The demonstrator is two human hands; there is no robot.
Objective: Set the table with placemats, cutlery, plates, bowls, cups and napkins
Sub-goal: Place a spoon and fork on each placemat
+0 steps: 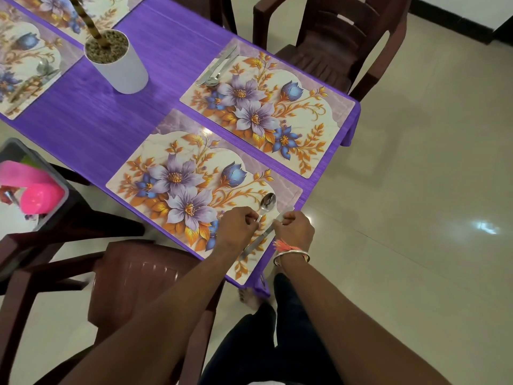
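Observation:
On the purple table a floral placemat lies nearest me. My left hand pinches the handle of a steel spoon whose bowl rests on the mat's right end. My right hand, with a bangle at the wrist, grips a table knife lying beside the spoon. A second placemat further along carries a spoon and knife at its far end. A third placemat at the far left also holds cutlery.
A white pot with a plant stands mid-table. Dark brown plastic chairs sit at the near left and far right. A grey bin with pink cups rests at the left. Glossy tile floor lies to the right.

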